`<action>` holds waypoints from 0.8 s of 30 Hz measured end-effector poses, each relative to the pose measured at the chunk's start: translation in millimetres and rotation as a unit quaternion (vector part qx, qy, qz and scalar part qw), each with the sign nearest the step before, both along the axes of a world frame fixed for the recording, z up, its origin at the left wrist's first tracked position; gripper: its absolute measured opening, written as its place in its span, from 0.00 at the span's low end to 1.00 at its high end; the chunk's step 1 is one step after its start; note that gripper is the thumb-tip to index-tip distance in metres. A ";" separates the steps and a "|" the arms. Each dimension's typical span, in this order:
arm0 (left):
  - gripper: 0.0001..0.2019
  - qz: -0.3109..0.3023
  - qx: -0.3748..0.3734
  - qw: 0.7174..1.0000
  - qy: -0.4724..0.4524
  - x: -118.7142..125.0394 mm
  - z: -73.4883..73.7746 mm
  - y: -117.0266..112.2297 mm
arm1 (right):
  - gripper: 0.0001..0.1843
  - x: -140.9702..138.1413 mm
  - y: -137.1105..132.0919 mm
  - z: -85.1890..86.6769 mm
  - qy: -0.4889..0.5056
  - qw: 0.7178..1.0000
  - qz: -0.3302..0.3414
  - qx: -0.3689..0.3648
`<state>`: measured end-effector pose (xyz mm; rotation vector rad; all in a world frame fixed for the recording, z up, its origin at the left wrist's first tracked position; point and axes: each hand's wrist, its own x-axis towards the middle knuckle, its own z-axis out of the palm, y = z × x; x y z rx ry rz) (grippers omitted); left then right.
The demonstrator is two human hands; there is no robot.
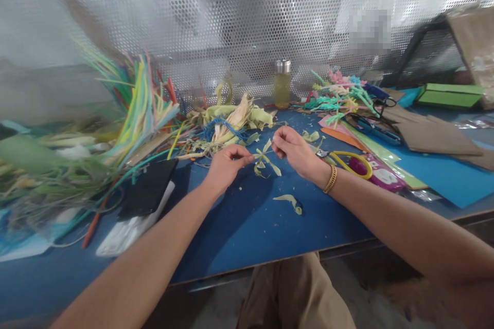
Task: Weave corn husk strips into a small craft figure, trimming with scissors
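My left hand [226, 164] and my right hand [295, 151] are held close together over the blue table [247, 226]. Both pinch a small bundle of pale green husk strips [264, 160] between their fingertips. The left hand grips its left end, the right hand its right end, fingers pressed together. A gold bracelet [330, 179] sits on my right wrist. A loose curled green strip [289, 200] lies on the table just in front of the hands.
A heap of corn husks [231, 118] lies behind the hands. Coloured strips fan out [139, 108] at left beside a black pad [148, 187]. Yellow-handled scissors [349, 162], coloured paper sheets [443, 175], a jar [282, 84] and a perforated metal wall [247, 20] lie right and behind.
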<state>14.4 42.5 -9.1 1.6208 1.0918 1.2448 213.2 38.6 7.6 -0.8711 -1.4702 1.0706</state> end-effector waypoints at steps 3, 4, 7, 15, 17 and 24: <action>0.10 -0.006 0.031 0.998 0.046 -1.2 1.2 -0.3 | 0.08 1.4 3.8 -1.9 -0.027 0.999 -0.045 0.003; 0.10 -0.009 0.040 0.997 0.061 -1.4 1.5 -0.3 | 0.08 2.0 5.5 -3.0 -0.035 0.998 -0.060 0.005; 0.08 -0.009 0.049 0.995 0.086 -1.6 1.2 -0.2 | 0.08 4.2 10.8 -6.1 -0.054 0.994 -0.095 0.017; 0.08 -0.019 0.027 0.998 0.058 1.2 2.4 -3.6 | 0.07 10.5 18.6 -6.6 -0.094 0.986 -0.139 0.026; 0.08 -0.025 0.028 0.998 0.053 2.1 3.1 -4.3 | 0.07 11.3 19.5 -6.3 -0.091 0.985 -0.146 0.027; 0.09 -0.040 0.040 0.997 0.054 3.2 3.0 -4.4 | 0.07 11.5 21.9 -6.9 -0.084 0.984 -0.160 0.017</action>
